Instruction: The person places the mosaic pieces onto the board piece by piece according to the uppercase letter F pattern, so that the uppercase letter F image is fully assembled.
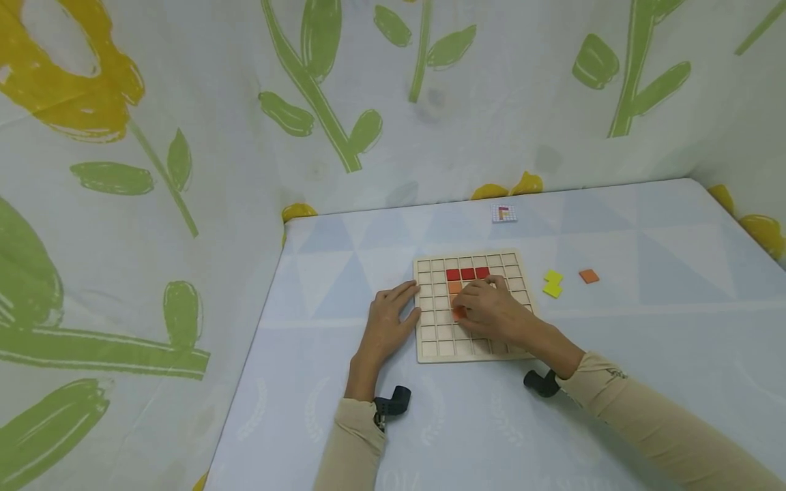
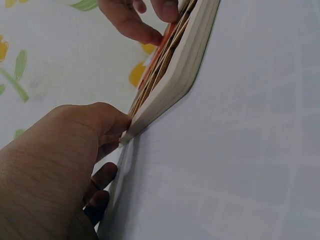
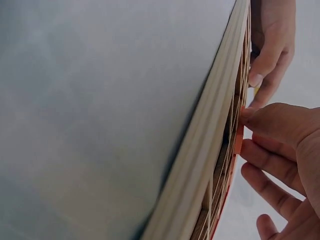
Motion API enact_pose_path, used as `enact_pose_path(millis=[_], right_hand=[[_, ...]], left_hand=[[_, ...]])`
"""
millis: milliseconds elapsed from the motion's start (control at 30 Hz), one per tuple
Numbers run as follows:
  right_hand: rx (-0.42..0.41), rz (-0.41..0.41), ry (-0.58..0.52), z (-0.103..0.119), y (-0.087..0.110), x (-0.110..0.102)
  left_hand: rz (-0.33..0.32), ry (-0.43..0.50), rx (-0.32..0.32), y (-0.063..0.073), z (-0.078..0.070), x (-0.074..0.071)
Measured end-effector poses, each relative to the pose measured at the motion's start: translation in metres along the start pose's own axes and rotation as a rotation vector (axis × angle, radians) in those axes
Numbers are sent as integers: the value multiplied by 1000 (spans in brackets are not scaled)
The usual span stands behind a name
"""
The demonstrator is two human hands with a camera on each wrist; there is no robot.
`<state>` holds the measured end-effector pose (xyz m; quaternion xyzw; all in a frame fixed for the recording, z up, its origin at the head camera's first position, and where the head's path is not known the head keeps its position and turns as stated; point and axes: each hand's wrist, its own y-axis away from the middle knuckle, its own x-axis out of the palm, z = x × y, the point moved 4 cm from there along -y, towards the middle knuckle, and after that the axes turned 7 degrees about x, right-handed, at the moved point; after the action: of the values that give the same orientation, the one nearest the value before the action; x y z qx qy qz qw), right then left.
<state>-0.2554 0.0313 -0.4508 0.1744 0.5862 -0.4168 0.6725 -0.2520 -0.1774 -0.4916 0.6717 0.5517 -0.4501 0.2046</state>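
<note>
While L hand (image 1: pixel 387 322), relaxed, touches brd (image 1: pixel 428 349) edge | R hand (image 1: pixel 493 311) pinches orng tile (image 3: pixel 239 140)

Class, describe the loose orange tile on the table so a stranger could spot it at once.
On the table, find the wooden grid board. In the head view, yellow tiles lie off its right side; look just past them. The orange tile lies alone there, apart from the yellow ones and different in colour.
</note>
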Motion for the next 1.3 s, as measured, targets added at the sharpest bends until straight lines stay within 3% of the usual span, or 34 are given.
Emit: enact_pose_path(millis=[200,500,767,933,1300], right_hand=[[-1,1,12,-1,2,0],[-7,-19,-56,-6,4,0],[65,19,-60,-11,7,-5],[142,22,-93,-28,15,-19],[194,21,-52,-84,45,-49]], left_hand=[[-1,15,-11,1,-1,0],[-4,15,-20,-1,0,-2],[-4,22,-10,0,-2,-1],[-13,10,-2,0,-4,-2],[-23,19,-6,1,-3,2]])
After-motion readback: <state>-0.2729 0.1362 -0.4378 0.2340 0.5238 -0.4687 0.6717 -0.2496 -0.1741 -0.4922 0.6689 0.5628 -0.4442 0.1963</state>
